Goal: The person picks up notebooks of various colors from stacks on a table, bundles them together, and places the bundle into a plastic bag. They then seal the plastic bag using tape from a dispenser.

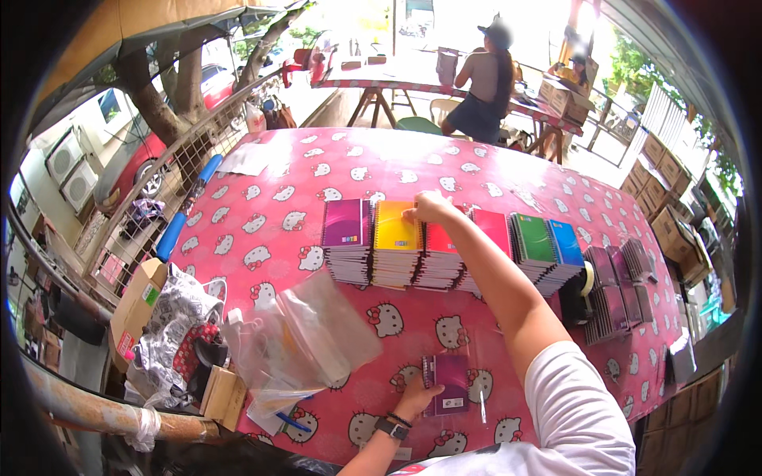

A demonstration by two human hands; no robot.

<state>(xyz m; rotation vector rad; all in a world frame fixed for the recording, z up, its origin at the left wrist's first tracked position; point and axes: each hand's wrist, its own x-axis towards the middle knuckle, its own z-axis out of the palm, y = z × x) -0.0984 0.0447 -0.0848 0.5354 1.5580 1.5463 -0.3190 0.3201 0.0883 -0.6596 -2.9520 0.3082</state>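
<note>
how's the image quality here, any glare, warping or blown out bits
Head view: the fisheye bends the table edge into a curve, with a black rim at the corners; the background behind the seated person is blown out by daylight; the clear plastic bags catch pale glare; the notebook stacks and both hands, right hand and left hand, look evenly lit and fairly sharp.

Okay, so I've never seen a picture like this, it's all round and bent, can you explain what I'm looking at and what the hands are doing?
This is one picture from a wide fisheye camera worn on a person's head, looking down, so straight edges bend. No machine here: two bare hands. The right hand reaches out to the yellow notebook stack, fingers at its far edge, in a row of spiral notebook stacks, purple, red, green and blue. The left hand rests on a small purple notebook. Clear plastic bags lie on the pink patterned tablecloth. Other people sit at a table beyond.
</note>
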